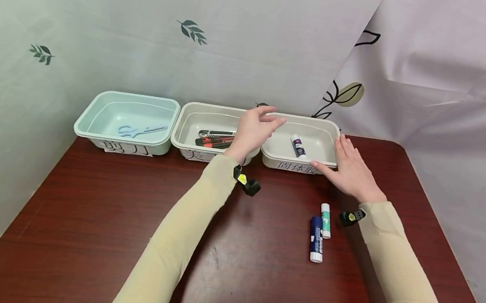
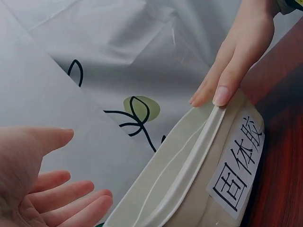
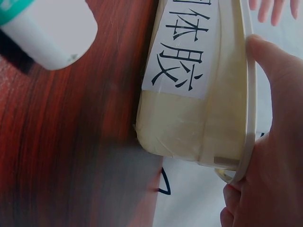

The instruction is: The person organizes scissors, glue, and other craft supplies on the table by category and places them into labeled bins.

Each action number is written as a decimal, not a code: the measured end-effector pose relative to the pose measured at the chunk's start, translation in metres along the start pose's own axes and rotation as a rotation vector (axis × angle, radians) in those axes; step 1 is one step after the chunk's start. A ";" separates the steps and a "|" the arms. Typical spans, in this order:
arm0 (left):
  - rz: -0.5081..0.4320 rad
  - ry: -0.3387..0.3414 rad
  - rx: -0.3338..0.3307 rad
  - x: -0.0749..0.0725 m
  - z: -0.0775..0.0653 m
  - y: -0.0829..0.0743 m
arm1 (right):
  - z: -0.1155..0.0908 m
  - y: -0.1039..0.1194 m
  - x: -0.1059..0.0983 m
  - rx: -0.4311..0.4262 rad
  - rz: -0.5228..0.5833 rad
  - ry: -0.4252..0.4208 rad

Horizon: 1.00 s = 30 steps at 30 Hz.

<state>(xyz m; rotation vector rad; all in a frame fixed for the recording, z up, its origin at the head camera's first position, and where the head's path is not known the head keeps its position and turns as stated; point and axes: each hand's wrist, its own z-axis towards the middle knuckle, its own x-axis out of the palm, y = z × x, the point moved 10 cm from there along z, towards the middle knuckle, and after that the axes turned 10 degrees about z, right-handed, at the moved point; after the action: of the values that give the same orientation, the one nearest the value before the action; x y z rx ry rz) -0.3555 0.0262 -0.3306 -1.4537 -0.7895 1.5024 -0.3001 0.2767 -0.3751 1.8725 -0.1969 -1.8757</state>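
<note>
My right hand (image 1: pixel 351 171) touches the right bin (image 1: pixel 270 162), a grey-white tub with a handwritten label. Its thumb (image 2: pixel 221 96) rests on the front rim while straight fingers (image 1: pixel 346 147) lie along the right side. Inside that bin is a glue stick (image 1: pixel 298 147) with a dark label. Over the spot where the middle bin (image 1: pixel 178 138) and right bin meet hangs my left hand (image 1: pixel 254 130), fingers loosely bent and nothing in them. Box cutters (image 1: pixel 215 142), one red and black, lie in the middle bin, partly hidden by that hand.
A pale blue bin (image 1: pixel 85 124) at the left holds light blue scissors (image 1: pixel 141 131). Two glue sticks lie side by side on the dark red table (image 1: pixel 109 216): a blue one (image 1: pixel 316 236) and a green-and-white one (image 1: pixel 325 220). A printed curtain (image 1: pixel 235 48) hangs behind the bins.
</note>
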 end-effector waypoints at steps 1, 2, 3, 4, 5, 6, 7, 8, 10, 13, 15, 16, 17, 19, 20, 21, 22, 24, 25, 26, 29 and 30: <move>0.011 -0.001 0.009 0.000 -0.001 -0.001 | 0.000 0.000 0.000 0.000 0.000 -0.002; 0.022 -0.002 0.019 -0.001 -0.001 -0.003 | 0.000 0.000 0.000 -0.001 -0.001 -0.003; 0.032 -0.003 0.027 -0.001 -0.002 -0.004 | 0.000 0.000 0.000 -0.001 0.000 -0.002; 0.043 -0.005 0.036 -0.002 -0.003 -0.005 | 0.000 0.000 0.000 -0.002 0.001 -0.003; 0.049 -0.007 0.044 -0.002 -0.004 -0.006 | 0.000 0.000 0.000 -0.002 0.002 -0.002; 0.056 -0.009 0.052 -0.003 -0.005 -0.007 | -0.001 0.001 0.000 -0.001 0.004 0.000; 0.058 -0.010 0.058 -0.003 -0.006 -0.008 | -0.001 0.001 0.000 0.000 0.006 0.002; 0.055 -0.008 0.062 -0.004 -0.007 -0.008 | -0.001 0.001 0.000 0.000 0.007 0.002; 0.045 -0.004 0.067 -0.004 -0.009 -0.010 | -0.001 0.002 0.000 0.001 0.007 0.002; 0.023 0.001 0.088 -0.005 -0.013 -0.013 | -0.001 0.002 0.000 0.002 0.004 0.004; 0.007 0.009 0.105 -0.005 -0.017 -0.015 | -0.001 0.001 0.000 0.005 0.003 0.006; 0.001 0.012 0.116 -0.005 -0.019 -0.016 | 0.000 0.001 0.001 0.006 0.002 0.008; -0.006 0.016 0.128 -0.005 -0.020 -0.018 | 0.000 0.001 0.001 0.007 0.002 0.009; -0.014 0.026 0.145 -0.006 -0.023 -0.021 | 0.000 0.000 0.001 0.007 0.001 0.008; -0.017 0.032 0.153 -0.005 -0.025 -0.023 | 0.000 0.000 0.001 0.007 0.000 0.007; -0.018 0.039 0.160 -0.005 -0.027 -0.024 | 0.000 0.000 0.000 0.006 0.000 0.006; -0.013 0.046 0.165 -0.005 -0.029 -0.026 | 0.000 0.000 0.000 0.006 0.000 0.004; -0.004 0.062 0.183 -0.004 -0.033 -0.029 | 0.000 0.000 0.000 0.006 -0.001 0.002; 0.001 0.069 0.196 -0.004 -0.036 -0.031 | 0.000 0.000 0.000 0.007 0.000 0.003; 0.008 0.077 0.206 -0.003 -0.038 -0.033 | 0.000 0.001 0.000 0.007 -0.001 0.003; 0.024 0.099 0.245 -0.002 -0.046 -0.039 | 0.000 0.001 0.000 0.007 -0.004 0.009; 0.029 0.107 0.258 -0.001 -0.049 -0.040 | 0.001 0.001 0.000 0.007 -0.004 0.011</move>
<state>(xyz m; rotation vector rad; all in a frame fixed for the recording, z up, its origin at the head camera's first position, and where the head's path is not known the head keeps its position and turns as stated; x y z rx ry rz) -0.3010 0.0355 -0.2995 -1.3433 -0.4920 1.4753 -0.3005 0.2762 -0.3747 1.8884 -0.1965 -1.8693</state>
